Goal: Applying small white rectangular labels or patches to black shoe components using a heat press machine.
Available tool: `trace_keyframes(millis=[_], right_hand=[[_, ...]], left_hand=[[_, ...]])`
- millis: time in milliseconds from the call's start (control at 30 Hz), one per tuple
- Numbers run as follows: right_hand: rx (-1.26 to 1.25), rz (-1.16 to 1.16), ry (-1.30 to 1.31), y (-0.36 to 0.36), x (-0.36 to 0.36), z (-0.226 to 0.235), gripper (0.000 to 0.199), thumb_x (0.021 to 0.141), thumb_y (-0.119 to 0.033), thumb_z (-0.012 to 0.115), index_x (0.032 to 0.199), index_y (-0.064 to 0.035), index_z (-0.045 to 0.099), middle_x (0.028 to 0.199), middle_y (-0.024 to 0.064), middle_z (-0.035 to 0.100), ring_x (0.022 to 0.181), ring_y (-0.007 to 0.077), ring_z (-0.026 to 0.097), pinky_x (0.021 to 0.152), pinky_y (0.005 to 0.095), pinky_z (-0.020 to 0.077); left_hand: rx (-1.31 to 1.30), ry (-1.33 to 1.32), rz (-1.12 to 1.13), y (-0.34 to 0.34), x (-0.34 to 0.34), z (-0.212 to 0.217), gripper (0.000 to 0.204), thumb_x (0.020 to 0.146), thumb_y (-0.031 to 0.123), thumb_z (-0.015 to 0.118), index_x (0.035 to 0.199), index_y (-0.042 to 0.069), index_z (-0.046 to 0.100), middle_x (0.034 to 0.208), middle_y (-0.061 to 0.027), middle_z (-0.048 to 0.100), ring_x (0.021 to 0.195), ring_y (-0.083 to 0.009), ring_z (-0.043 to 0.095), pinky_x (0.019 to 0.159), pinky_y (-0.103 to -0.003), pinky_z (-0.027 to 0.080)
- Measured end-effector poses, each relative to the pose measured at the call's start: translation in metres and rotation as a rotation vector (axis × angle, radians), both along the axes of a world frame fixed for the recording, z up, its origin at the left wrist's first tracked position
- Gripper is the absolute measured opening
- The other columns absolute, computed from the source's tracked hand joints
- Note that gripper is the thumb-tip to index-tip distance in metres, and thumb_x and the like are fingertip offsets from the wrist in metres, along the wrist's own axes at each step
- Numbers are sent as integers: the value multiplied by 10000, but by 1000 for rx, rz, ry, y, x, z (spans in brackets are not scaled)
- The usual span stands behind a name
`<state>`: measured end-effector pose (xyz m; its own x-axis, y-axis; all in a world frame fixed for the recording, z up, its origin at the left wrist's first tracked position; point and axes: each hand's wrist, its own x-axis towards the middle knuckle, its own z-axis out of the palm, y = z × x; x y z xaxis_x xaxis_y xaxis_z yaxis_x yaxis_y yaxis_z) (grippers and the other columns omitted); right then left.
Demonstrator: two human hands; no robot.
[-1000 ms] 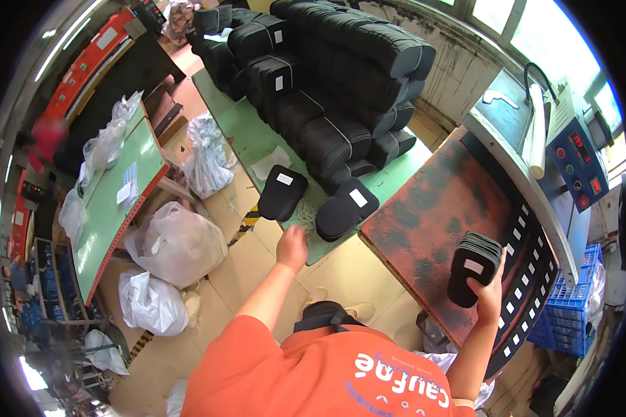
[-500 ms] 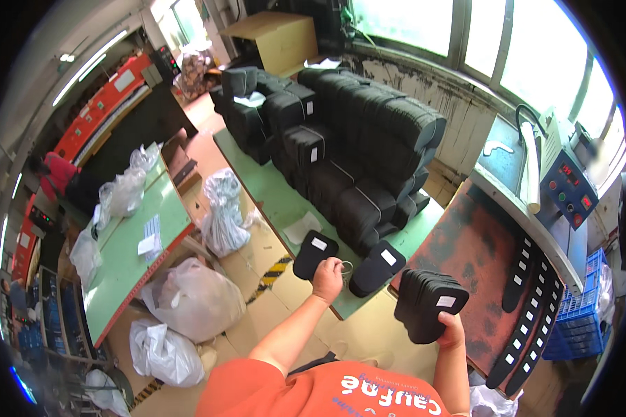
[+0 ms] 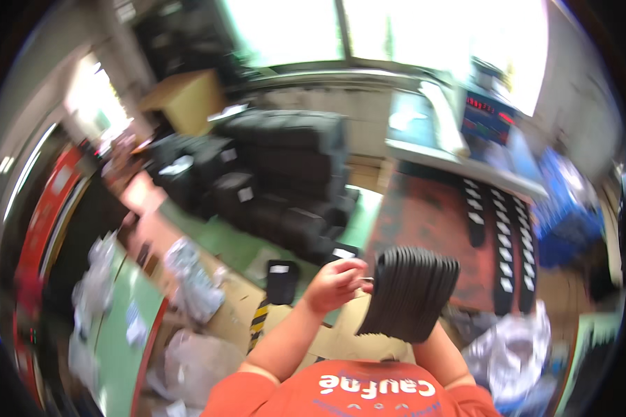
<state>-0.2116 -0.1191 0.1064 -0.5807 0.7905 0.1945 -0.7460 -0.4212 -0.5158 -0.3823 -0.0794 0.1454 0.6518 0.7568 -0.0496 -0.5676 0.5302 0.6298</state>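
A thick stack of black fabric pads [image 3: 414, 295] with rounded corners is held upright before my chest, seen edge-on. My right hand is hidden behind it, and only the forearm shows, running up to the stack. My left hand [image 3: 337, 285] is just left of the stack, fingers pinched on a thin pale band [image 3: 366, 279] that reaches toward the pads. One black pad with a white label [image 3: 282, 281] lies on the near end of the green table [image 3: 365, 215]. Another labelled black pad [image 3: 344, 254] is partly covered by my left hand.
Banded black bundles [image 3: 278, 167] are piled on the green table. To the right stands a heat press [image 3: 459, 139] by a reddish worktop [image 3: 424, 229] with rows of labelled black strips [image 3: 501, 250]. Plastic bags [image 3: 511, 347] and a blue crate [image 3: 570, 215] sit beyond. Motion blurs the picture.
My view has turned to the right. The pad stack has come in front of my chest and turned edge-on. My left hand has left the labelled pad and moved beside the stack.
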Motion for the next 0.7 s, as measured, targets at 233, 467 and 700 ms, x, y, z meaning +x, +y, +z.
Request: trace_keyframes(millis=[233, 467, 700], right_hand=[[116, -440, 106, -90, 145, 31, 551, 738, -179, 679, 1218, 5, 481, 1195, 177, 527, 1071, 299, 527, 932, 431, 405], [-179, -751, -1549, -176, 172, 19, 942, 530, -246, 767, 1322, -8, 316, 1175, 196, 536, 1075, 274, 544, 894, 373, 440], [-341, -1314, -533, -331, 229, -29, 796, 617, -83, 709, 1324, -22, 350, 1169, 87, 545, 1069, 197, 524, 936, 324, 412]], left_hand=[[-106, 36, -293, 6, 24, -80, 218, 878, 207, 527, 716, 61, 523, 575, 7, 397, 467, -93, 359, 406, -238, 282], [1935, 336, -1048, -95, 177, 75, 401, 669, 132, 712, 1046, 27, 627, 880, -125, 612, 800, -283, 580, 689, -356, 478], [1415, 491, -981, -145, 247, -34, 266, 729, 17, 659, 991, 22, 612, 976, -132, 622, 929, -269, 610, 792, -339, 488]])
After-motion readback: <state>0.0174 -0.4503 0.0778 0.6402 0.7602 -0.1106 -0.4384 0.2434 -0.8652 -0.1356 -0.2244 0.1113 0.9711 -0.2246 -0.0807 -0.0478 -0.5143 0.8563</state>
